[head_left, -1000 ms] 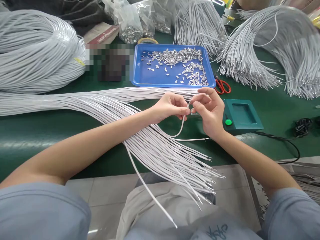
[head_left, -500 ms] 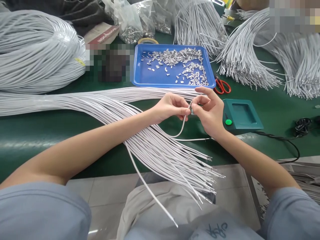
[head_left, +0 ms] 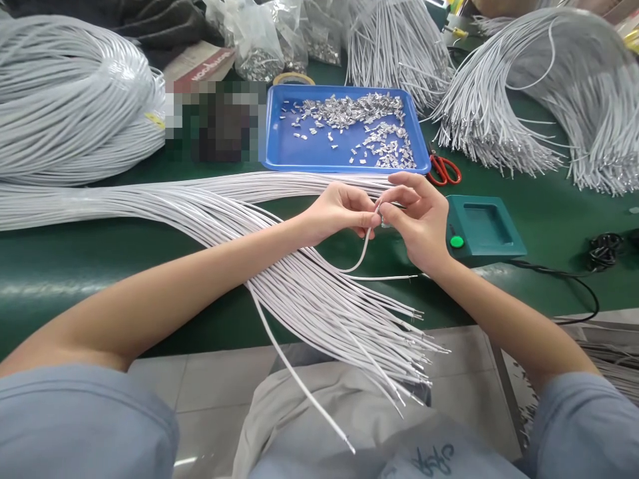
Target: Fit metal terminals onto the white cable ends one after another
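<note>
My left hand is closed on a thin white cable, pinching it close to its end between thumb and fingers. The cable loops down from there to the bundle of white cables under my left forearm. Facing it, my right hand pinches at the cable's tip, with its index finger raised. A small shiny metal piece shows by the right thumb; fingers cover most of it. Just beyond both hands lies a blue tray with many loose small metal terminals.
Red-handled scissors lie right of the tray. Near my right wrist sits a green device with a bright green button and black cord. Grey cable coils fill the left, more cable bundles the right. Plastic bags stand behind.
The right fingers have shifted slightly against the cable's tip, which is now more covered. Both arms stay nearly where they were.
</note>
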A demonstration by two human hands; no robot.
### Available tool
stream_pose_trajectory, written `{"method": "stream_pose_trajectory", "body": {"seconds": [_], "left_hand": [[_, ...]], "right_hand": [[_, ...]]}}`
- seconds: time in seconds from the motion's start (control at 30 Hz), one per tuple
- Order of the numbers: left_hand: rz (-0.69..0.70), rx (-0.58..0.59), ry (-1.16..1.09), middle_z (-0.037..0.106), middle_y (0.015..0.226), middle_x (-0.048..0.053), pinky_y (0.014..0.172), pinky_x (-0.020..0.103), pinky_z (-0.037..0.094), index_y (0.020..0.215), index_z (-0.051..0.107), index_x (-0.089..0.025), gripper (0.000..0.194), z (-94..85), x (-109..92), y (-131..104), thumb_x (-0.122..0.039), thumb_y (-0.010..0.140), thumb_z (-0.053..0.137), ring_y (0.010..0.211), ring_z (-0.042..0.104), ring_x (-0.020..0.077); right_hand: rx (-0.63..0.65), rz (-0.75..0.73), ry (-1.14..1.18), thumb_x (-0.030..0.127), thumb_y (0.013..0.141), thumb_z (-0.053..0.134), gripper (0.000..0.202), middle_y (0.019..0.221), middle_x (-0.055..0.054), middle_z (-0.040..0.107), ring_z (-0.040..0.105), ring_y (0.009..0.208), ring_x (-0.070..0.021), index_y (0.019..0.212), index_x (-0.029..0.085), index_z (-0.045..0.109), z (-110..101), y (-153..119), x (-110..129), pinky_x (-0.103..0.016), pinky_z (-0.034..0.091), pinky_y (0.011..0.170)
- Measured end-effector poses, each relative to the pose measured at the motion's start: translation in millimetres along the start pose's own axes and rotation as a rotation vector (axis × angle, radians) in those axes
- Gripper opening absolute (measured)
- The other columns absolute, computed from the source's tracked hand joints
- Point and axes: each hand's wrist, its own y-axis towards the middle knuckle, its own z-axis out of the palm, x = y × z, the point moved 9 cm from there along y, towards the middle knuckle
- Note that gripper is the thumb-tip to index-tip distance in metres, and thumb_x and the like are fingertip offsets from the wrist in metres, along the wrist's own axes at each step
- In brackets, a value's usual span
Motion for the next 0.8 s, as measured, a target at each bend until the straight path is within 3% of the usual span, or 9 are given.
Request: {"method": "stream_pose_trajectory", "body": {"seconds": [0.17, 0.3, 0.47, 0.7, 0.8], "left_hand": [[-0.008, -0.033, 0.007, 0.068, 0.058, 0.003, 0.051, 0.017, 0.052, 0.065, 0.067, -0.008, 0.041, -0.2, 2, 0, -0.039, 0.054, 0.091, 0.053, 0.065, 0.0100], [0.005, -0.041, -0.003, 0.070, 0.060, 0.003, 0.056, 0.019, 0.056, 0.066, 0.069, -0.008, 0.038, 1.1, 3, -2, -0.037, 0.055, 0.091, 0.058, 0.068, 0.0121], [0.007, -0.034, -0.041, 0.073, 0.067, 0.005, 0.059, 0.020, 0.058, 0.069, 0.070, -0.008, 0.036, 2.2, 4, -2, -0.034, 0.056, 0.091, 0.062, 0.070, 0.0131], [0.033, -0.036, -0.090, 0.072, 0.065, 0.003, 0.057, 0.017, 0.057, 0.070, 0.070, -0.008, 0.032, 0.5, 2, -2, -0.032, 0.059, 0.090, 0.062, 0.071, 0.0124], [0.025, -0.061, -0.083, 0.071, 0.063, 0.004, 0.055, 0.016, 0.055, 0.070, 0.070, -0.008, 0.033, -1.9, 2, -2, -0.033, 0.060, 0.089, 0.059, 0.070, 0.0119]], "right_hand": [[-0.011, 0.005, 0.028, 0.022, 0.074, 0.071, 0.024, 0.071, 0.006, 0.061, 0.064, 0.068, -0.0108, 0.092, 0.026, 0.055, 0, 0, -2, -0.025, 0.056, 0.057], [-0.029, 0.068, 0.107, 0.022, 0.071, 0.073, 0.031, 0.069, 0.006, 0.060, 0.060, 0.061, -0.0100, 0.077, 0.025, 0.042, 0, -3, -12, -0.024, 0.052, 0.050], [0.034, 0.154, 0.216, 0.021, 0.075, 0.070, 0.033, 0.069, 0.006, 0.056, 0.054, 0.057, -0.0087, 0.079, 0.026, 0.037, 8, -6, -20, -0.025, 0.051, 0.050], [-0.063, -0.007, 0.102, 0.019, 0.078, 0.064, 0.022, 0.074, 0.004, 0.052, 0.052, 0.062, -0.0092, 0.079, 0.025, 0.043, -2, -4, -7, -0.023, 0.050, 0.048], [-0.082, -0.037, 0.052, 0.021, 0.080, 0.063, 0.016, 0.079, 0.003, 0.057, 0.057, 0.071, -0.0104, 0.081, 0.025, 0.048, -5, -4, -2, -0.023, 0.053, 0.053]]}}
